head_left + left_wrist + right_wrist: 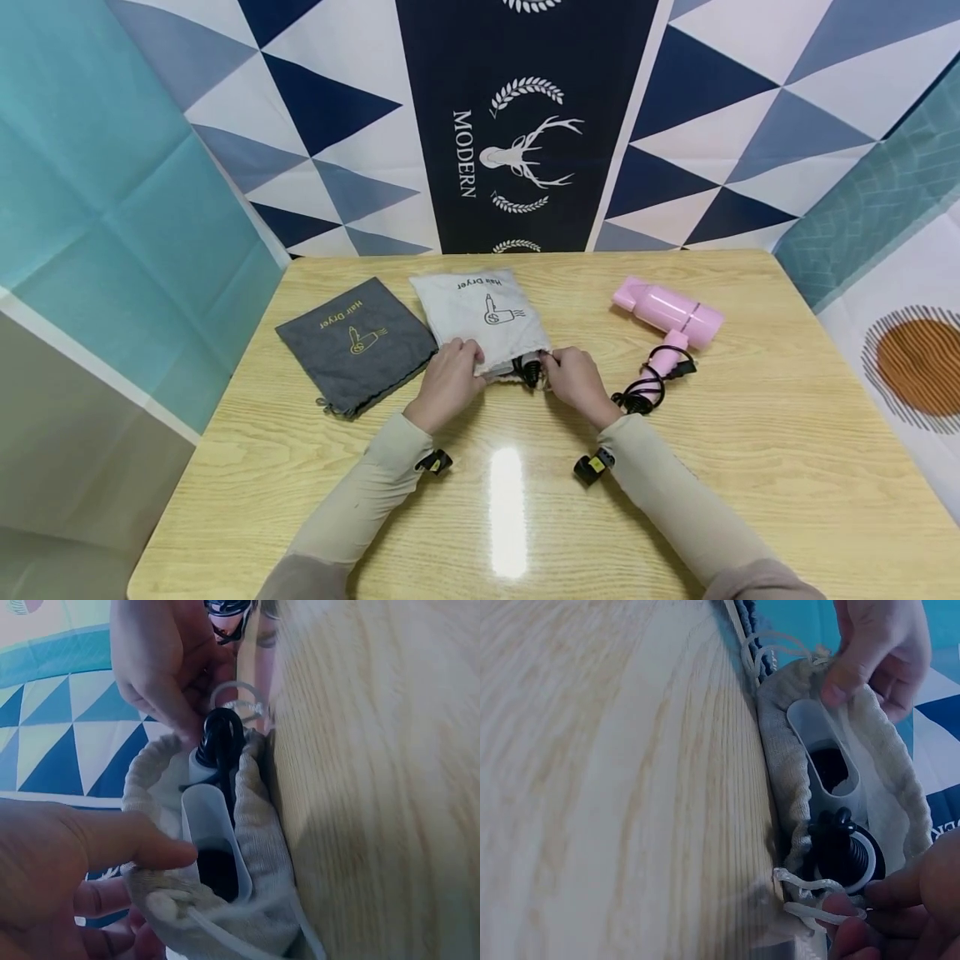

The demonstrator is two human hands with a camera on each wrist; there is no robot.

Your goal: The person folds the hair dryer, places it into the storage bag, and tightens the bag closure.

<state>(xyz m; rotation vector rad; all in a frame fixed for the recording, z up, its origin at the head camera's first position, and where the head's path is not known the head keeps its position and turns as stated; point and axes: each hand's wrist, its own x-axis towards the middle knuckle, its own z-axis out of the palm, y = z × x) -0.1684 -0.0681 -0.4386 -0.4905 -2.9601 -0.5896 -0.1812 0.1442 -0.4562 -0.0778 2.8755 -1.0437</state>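
A white drawstring bag [472, 312] printed "Hair Dryer" lies at the back middle of the table, its mouth toward me. Inside the mouth, a white hair dryer [847, 796] shows its hollow nozzle end and a black cord [223, 742]; the bag hides its remainder. My left hand [452, 377] grips the left side of the mouth, thumb inside the rim and fingers outside. At the mouth's right end, my right hand [577, 382] pinches the rim beside the white drawstring loops [814, 885].
A dark grey "Hair Dryer" bag [356, 350] lies flat to the left. To the right rests a pink hair dryer [671, 312], black cord [636, 402] wound about its handle. Behind the wooden table [420, 533] hangs a patterned cloth [517, 158].
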